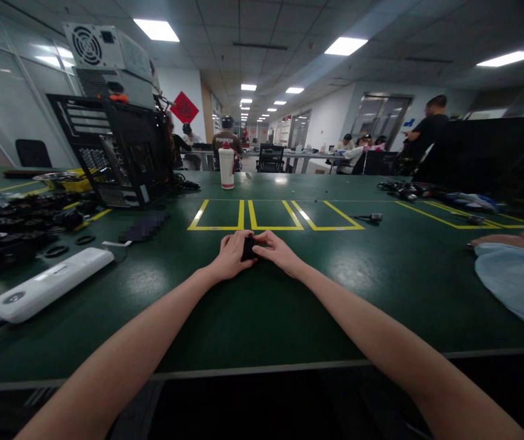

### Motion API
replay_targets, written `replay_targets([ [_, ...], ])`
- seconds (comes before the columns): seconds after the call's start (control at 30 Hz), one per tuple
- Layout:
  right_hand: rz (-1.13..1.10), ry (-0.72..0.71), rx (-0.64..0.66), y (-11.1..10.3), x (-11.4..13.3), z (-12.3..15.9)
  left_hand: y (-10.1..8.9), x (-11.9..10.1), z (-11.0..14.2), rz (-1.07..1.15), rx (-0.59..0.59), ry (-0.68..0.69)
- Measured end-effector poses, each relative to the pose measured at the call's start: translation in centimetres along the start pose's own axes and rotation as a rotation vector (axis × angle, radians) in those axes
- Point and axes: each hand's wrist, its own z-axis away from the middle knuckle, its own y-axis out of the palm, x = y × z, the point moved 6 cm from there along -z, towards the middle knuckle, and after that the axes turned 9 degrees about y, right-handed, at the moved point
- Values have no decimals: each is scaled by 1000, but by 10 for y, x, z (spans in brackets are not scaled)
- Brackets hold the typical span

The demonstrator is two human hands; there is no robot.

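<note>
Between my two hands is a small black object [248, 248], mostly covered by fingers, so its kind does not show. My left hand [233, 253] wraps around its left side, thumb low and fingers over the top. From the right, my right hand [276, 249] pinches the same object with thumb and fingertips. Both hands are low over the green tabletop [262, 311], just in front of yellow tape outlines [276, 228].
A white power strip [51, 284] lies at left, near black rings and loose dark parts. Behind stand an open computer case [119, 146] and a white cup [227, 166]. A screwdriver-like tool [374, 217] lies right of the tape. At the right edge is a co-worker's sleeve [513, 281].
</note>
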Motion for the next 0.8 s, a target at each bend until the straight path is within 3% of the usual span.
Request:
replay_targets([
  [0.33, -86, 81, 0, 1, -6, -3, 0, 0, 1, 5, 3, 6],
  [0.53, -134, 11, 40, 2, -1, -1, 1, 2, 1, -10, -12, 1],
  [0.8, -101, 20, -51, 1, -2, -3, 2, 2, 0, -4, -5, 7],
])
